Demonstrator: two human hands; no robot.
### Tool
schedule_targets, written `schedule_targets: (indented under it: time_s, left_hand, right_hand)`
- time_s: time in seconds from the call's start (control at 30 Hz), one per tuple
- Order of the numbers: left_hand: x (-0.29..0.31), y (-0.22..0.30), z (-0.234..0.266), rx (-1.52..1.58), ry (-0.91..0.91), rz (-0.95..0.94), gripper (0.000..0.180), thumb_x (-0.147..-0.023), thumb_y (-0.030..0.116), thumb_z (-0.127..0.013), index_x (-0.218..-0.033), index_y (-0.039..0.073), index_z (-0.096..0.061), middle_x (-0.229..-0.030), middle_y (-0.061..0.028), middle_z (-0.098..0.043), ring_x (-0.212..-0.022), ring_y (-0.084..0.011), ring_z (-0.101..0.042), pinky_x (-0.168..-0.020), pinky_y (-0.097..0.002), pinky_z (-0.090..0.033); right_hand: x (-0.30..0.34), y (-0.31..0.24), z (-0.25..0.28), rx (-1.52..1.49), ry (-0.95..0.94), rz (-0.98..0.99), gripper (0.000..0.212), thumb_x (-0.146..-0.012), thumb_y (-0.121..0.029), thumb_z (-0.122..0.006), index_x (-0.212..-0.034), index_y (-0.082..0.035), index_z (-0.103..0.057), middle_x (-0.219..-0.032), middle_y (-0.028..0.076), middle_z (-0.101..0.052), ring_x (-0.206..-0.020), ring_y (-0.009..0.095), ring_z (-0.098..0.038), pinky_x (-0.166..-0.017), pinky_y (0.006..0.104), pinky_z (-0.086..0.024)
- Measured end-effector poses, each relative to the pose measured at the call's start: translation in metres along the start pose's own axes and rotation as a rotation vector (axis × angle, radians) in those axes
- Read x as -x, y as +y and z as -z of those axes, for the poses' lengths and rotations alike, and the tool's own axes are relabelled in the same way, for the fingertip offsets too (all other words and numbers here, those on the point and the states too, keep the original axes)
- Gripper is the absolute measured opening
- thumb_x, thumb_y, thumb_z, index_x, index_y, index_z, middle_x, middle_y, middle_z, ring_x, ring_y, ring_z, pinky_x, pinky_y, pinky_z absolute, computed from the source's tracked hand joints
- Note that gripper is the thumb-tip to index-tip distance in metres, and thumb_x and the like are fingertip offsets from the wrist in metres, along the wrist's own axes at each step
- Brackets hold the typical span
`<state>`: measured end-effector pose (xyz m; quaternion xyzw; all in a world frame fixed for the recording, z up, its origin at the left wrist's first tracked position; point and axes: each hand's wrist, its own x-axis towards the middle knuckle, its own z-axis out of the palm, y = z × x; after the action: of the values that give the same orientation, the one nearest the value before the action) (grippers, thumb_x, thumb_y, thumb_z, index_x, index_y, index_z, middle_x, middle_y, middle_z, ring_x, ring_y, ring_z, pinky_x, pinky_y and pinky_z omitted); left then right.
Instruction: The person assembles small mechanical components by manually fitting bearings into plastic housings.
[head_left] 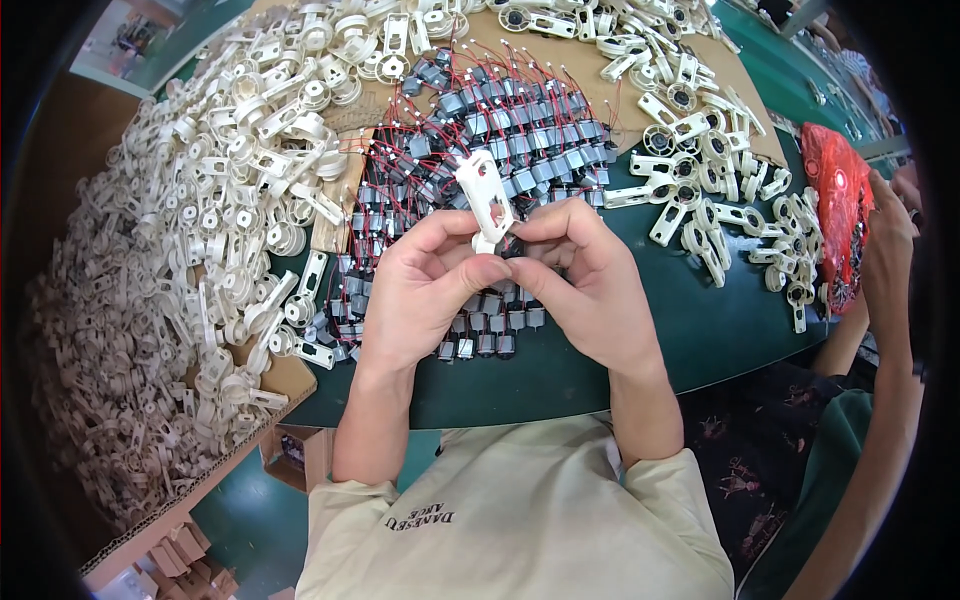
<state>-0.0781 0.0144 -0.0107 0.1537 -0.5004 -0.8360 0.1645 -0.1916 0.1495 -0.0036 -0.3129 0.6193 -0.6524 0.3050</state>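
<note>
Both hands meet over the near edge of the motor pile, around one white plastic housing [486, 195] with a long slot and a rounded end. My left hand [425, 285] is closed, pinching the lower end of the housing between thumb and fingers. My right hand [585, 275] is closed too, its thumb and fingertips at the housing's lower right side. A small dark part [513, 246] shows between the right fingertips, mostly hidden, so its kind cannot be made out. Behind and below the hands lie rows of small silver-grey motors [530, 150] with red and dark wires.
A huge heap of white housings [220, 200] fills the left side, reaching over a cardboard box edge [290, 385]. More housings with dark round inserts [690, 170] lie right on the green table [560, 385]. At far right, another person's hand [890, 225] holds a red plastic bag [838, 205].
</note>
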Motion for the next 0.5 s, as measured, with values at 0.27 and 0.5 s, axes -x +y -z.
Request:
schedule_targets:
  time_s: [0.27,0.5]
  left_hand:
    - [0.0001,0.0004,0.0011,-0.058,0.039,-0.024,0.033,-0.089,-0.001,-0.063,-0.119,-0.003,-0.050,-0.117,-0.0108,-0.060,-0.108,-0.0144,-0.057,-0.093,-0.0295,-0.048]
    - [0.0044,0.0033,-0.0032,-0.087,-0.034,0.030,0.033,-0.094,0.000,-0.054,-0.126,-0.004,-0.046,-0.120,-0.0129,-0.059,-0.109,-0.0153,-0.058,-0.094,-0.0292,-0.048]
  right_hand:
    - [-0.0036,-0.0054,-0.0047,0.213,0.040,0.183,0.030,-0.080,0.001,-0.069,-0.109,-0.005,-0.062,-0.088,0.004,-0.055,-0.063,0.009,-0.054,-0.056,0.0249,-0.046]
    - [-0.0022,0.0031,-0.0052,0.072,0.009,0.062,0.026,-0.085,-0.002,-0.067,-0.110,-0.003,-0.060,-0.085,0.002,-0.062,-0.059,0.004,-0.050,-0.053,0.0201,-0.042]
